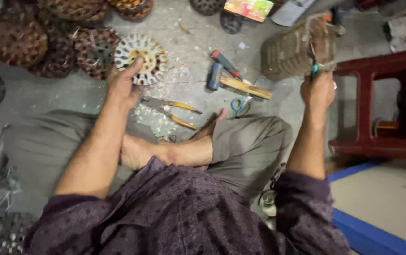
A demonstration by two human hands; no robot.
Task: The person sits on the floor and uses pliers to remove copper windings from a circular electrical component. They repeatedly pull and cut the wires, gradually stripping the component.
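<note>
Crossed legs [174,151] on the floor [193,52] keep pliers [172,113] within reach; left hand [125,85] steadies a pale slotted stator disc [141,59] flat, while right hand [317,89], grip closed, holds a teal-handled tool [313,71] upright.

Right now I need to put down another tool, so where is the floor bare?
Bare grey concrete floor lies between the dark round stator cores and the grey trouser knee. Crowded: past the left hand holding the white slotted stator disc, yellow-handled pliers, blue scissors and a wooden-handled hammer cluster.
</note>
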